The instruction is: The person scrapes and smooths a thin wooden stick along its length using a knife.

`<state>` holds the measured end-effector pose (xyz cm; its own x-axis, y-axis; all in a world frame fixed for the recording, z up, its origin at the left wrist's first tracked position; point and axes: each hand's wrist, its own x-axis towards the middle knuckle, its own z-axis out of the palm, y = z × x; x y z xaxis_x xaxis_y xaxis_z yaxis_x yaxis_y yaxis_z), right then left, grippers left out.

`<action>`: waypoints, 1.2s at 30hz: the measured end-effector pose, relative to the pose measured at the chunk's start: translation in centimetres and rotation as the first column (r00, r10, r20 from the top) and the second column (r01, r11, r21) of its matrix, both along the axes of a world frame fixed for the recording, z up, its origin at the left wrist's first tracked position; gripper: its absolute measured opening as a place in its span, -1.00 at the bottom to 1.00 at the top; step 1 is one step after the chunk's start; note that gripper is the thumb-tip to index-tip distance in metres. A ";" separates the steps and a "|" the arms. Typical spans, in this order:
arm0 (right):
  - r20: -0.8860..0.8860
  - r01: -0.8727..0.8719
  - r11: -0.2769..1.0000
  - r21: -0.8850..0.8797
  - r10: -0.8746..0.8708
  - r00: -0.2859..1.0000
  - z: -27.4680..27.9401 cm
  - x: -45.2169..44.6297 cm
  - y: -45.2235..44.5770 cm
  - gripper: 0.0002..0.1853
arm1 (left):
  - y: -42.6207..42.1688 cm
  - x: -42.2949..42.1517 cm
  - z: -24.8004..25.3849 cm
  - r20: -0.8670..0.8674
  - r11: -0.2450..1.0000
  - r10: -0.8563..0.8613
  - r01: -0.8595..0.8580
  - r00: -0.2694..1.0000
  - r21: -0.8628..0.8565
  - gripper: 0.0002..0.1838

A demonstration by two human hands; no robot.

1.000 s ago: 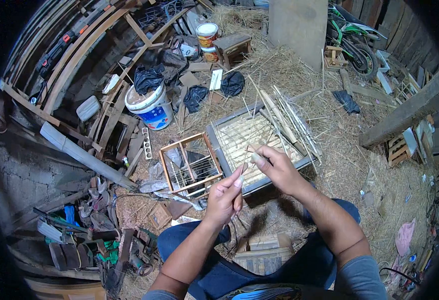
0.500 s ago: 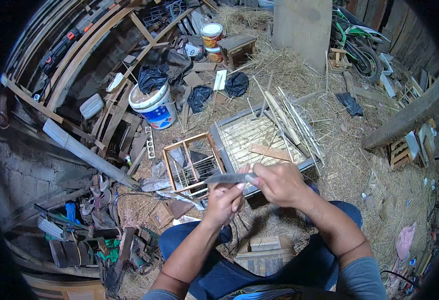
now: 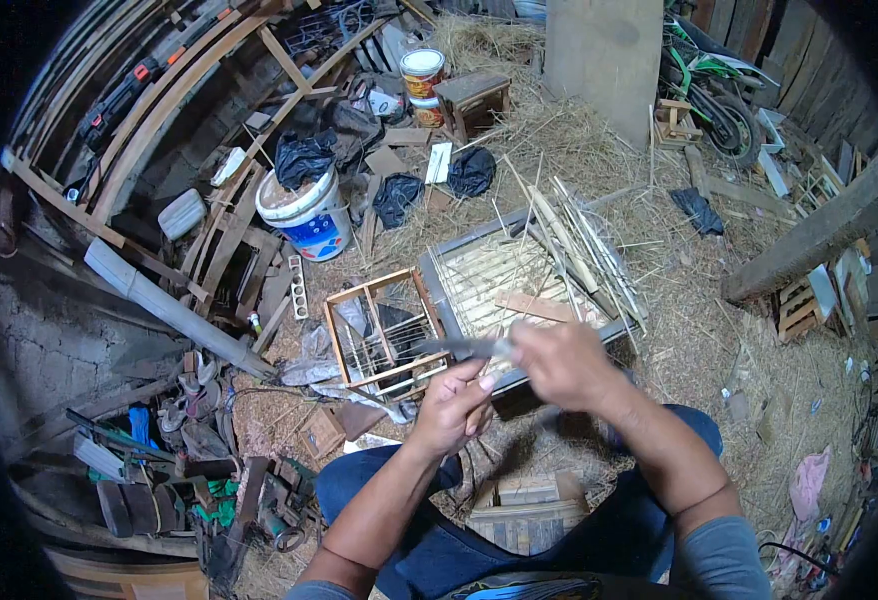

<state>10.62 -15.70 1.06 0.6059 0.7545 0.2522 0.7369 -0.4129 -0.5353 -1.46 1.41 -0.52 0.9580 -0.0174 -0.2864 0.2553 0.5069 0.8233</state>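
Observation:
My right hand (image 3: 561, 368), blurred by motion, is closed round the handle end of a knife (image 3: 464, 347) whose blade points left. My left hand (image 3: 451, 408) is closed just below the blade, with thumb and fingers pinched on something thin that is too small to make out. Both hands are above my lap, in front of a slatted panel (image 3: 459, 285) with a grey frame. A flat wooden strip (image 3: 536, 305) lies on that panel beyond my right hand. To the left stands a small wooden frame (image 3: 367, 290) with thin rods across it.
Split sticks (image 3: 574, 240) lie across the panel's right side. A white bucket (image 3: 309, 215) with a black bag stands at the left. Farther back are a wooden stool (image 3: 472, 90) and a motorbike (image 3: 719, 100). A wooden post (image 3: 814, 235) slants in at the right.
The knife has come into my right hand and now lies over my left hand. A flat wooden strip has appeared on the panel. My right hand has shifted slightly in the last half second.

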 end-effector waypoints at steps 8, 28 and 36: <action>-0.024 0.015 0.996 0.085 -0.013 1.000 -0.1 0.7 -0.2 -0.74 | 0.5 0.3 0.6 -0.009 0.985 -0.075 0.073 0.997 -0.156 -0.39; -0.085 -0.019 0.996 0.083 0.026 0.996 0.0 0.3 -0.1 -0.72 | 0.3 0.4 0.9 -0.016 0.987 -0.087 0.084 0.996 -0.138 -0.48; 0.013 0.035 0.997 0.068 -0.036 0.999 -0.6 0.9 -0.3 -0.69 | 1.1 0.2 0.9 0.028 0.878 -0.139 0.136 0.990 -0.459 -0.49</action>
<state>11.55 -16.02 0.49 0.6281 0.7134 0.3107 0.7300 -0.4020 -0.5527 -1.22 2.55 0.39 0.9348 -0.2791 -0.2194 0.3537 0.7867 0.5060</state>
